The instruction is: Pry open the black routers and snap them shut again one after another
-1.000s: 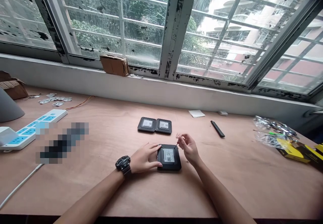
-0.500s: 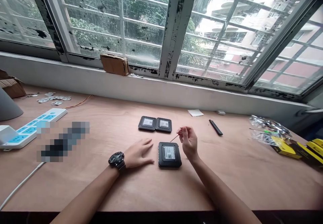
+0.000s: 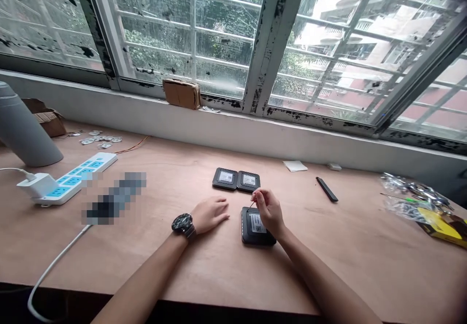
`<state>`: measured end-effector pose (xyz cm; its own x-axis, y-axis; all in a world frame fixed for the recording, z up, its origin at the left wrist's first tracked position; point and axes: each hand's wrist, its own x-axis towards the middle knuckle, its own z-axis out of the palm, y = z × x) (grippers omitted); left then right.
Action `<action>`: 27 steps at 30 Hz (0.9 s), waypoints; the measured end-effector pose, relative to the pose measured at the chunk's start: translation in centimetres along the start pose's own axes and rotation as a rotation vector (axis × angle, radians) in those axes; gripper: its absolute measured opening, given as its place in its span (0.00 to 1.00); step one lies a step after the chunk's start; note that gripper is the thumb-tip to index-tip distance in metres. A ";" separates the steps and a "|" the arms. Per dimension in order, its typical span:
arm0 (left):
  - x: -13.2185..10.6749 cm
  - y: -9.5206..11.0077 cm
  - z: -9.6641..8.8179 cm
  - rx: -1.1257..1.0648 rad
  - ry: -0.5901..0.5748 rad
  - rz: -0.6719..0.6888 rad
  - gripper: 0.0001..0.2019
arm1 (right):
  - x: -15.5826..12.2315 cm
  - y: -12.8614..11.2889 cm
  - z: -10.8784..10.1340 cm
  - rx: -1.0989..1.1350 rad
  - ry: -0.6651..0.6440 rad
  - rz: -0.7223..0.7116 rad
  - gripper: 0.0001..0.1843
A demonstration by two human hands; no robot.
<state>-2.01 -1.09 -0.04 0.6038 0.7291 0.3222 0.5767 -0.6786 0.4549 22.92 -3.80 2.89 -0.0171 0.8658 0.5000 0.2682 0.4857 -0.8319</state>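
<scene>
Dark and thin, a small rod (image 3: 251,206) is sitting between the thumb and fingertips of the right hand (image 3: 268,210), which are pinching it together. Its tip is pointing at the far left corner of a black box (image 3: 253,238); whether it is touching, I can't tell from where I'm standing. That box is lying flat on the table (image 3: 365,261), label up, partly covered by the right hand. Left of the box, the left hand (image 3: 208,215) is resting palm down, fingers slightly apart and holding nothing, a black watch (image 3: 183,224) circling its wrist. Beyond the box, two similar boxes (image 3: 225,178) are lying side by side. Right of it and farther back, a black bar (image 3: 327,189) is lying alone; well left of it, a power strip (image 3: 75,180) is stretching.
</scene>
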 end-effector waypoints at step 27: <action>0.1 1.9 0.6 -0.087 0.022 0.026 0.35 | 0.5 2.2 -10.6 -0.696 -0.219 -0.084 0.17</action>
<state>-0.51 -2.38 0.32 0.6051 0.7140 0.3521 0.5106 -0.6874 0.5165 33.68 -3.60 3.88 -0.2368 0.8686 0.4353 0.8058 0.4259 -0.4116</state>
